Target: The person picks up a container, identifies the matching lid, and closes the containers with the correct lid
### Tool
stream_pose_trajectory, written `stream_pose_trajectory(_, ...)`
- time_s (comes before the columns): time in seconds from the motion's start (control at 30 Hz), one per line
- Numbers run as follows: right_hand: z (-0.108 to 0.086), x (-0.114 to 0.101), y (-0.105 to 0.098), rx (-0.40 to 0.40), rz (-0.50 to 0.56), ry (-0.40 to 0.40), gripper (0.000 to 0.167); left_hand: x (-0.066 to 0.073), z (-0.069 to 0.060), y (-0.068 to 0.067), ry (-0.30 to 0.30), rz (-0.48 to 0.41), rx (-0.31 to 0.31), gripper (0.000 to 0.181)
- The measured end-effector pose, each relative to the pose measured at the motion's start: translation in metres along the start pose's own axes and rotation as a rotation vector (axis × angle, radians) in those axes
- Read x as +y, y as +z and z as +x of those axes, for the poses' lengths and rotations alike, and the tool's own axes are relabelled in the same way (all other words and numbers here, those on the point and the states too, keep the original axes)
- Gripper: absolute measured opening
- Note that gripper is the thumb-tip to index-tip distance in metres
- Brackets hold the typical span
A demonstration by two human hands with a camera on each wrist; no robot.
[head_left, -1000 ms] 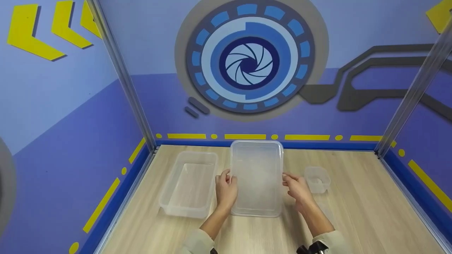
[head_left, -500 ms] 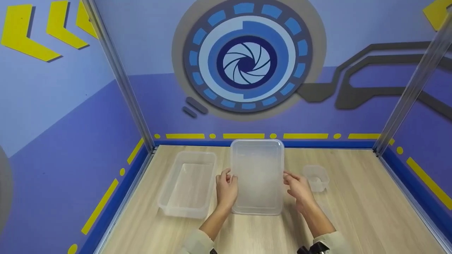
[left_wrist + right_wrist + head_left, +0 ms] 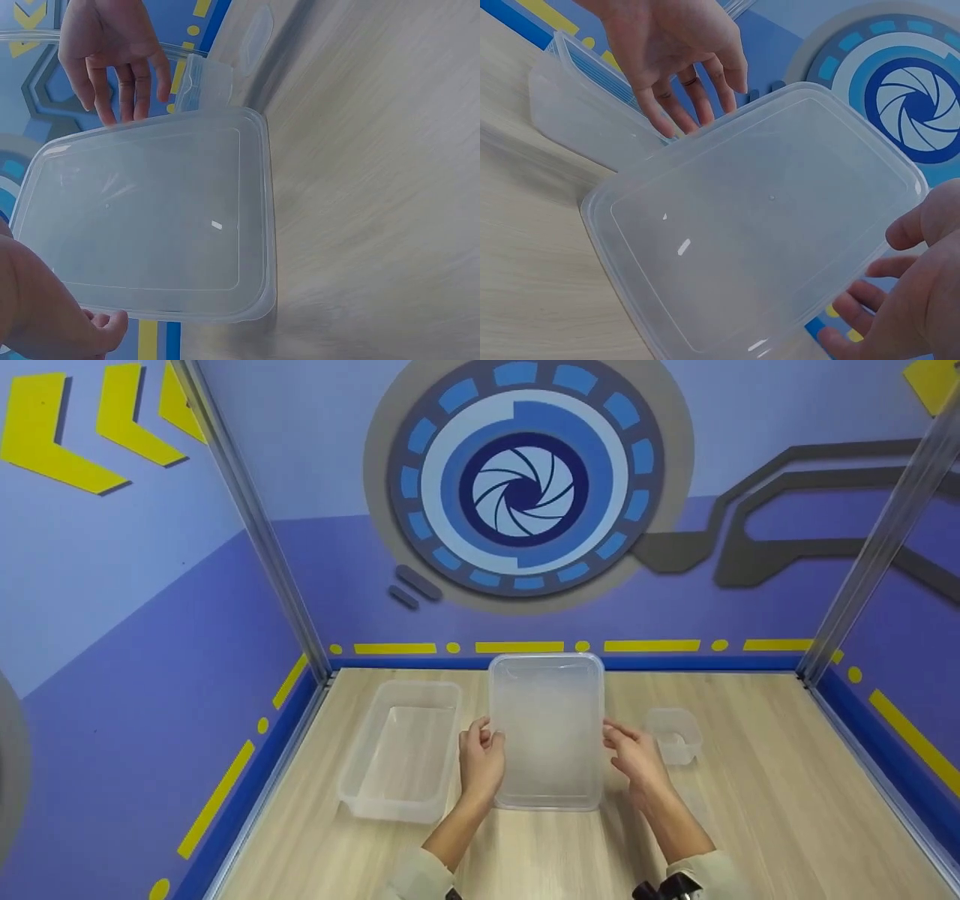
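In the head view a clear plastic lid (image 3: 547, 731), rectangular with rounded corners, stands raised with its broad face toward me. My left hand (image 3: 481, 761) is at its left edge and my right hand (image 3: 636, 757) at its right edge. The right wrist view shows the left fingers (image 3: 694, 101) fairly straight against the rim, while the right fingers (image 3: 859, 304) spread by the opposite edge. From the left wrist view, the right fingertips (image 3: 124, 105) meet the rim. Whether the lid's lower edge touches the table is unclear.
Left of the lid sits a large clear plastic box (image 3: 401, 754), without a cover. A small clear tub (image 3: 675, 737) stands to the right, with a small clear lid (image 3: 257, 39) lying near it. Painted walls bound the wooden table (image 3: 795, 780).
The lid has risen slightly in the head view, its lower edge coming up a little between my hands. Both hands stay at its sides; the boxes keep their places.
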State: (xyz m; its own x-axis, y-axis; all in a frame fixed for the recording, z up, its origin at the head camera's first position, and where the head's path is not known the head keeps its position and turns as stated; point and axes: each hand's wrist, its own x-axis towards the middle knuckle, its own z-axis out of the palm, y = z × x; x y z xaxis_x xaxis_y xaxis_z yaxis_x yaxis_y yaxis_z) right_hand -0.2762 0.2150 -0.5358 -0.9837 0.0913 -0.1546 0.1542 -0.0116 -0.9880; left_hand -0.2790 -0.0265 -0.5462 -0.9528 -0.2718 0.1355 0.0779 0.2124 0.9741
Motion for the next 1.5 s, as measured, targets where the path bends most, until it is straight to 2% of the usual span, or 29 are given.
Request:
stream_pose_trajectory(0.6, -0.0058, -0.0012, -0.0051, 0.009, -0.004, -0.060, 0.049, 0.0035, 0.0017, 0.0012, 0.016, -0.033, -0.041, 0.035)
stream_pose_trajectory(0.87, -0.0057, -0.0026, -0.0072, 0.006, 0.003, -0.057, 0.050, 0.0045, 0.0020, 0.0027, 0.014, -0.054, -0.037, 0.035)
stream_pose_trajectory(1.5, -0.0073, -0.0042, -0.0082, 0.019, 0.023, -0.062, 0.047, 0.0071, 0.0042, 0.0002, 0.020, -0.023, -0.031, 0.033)
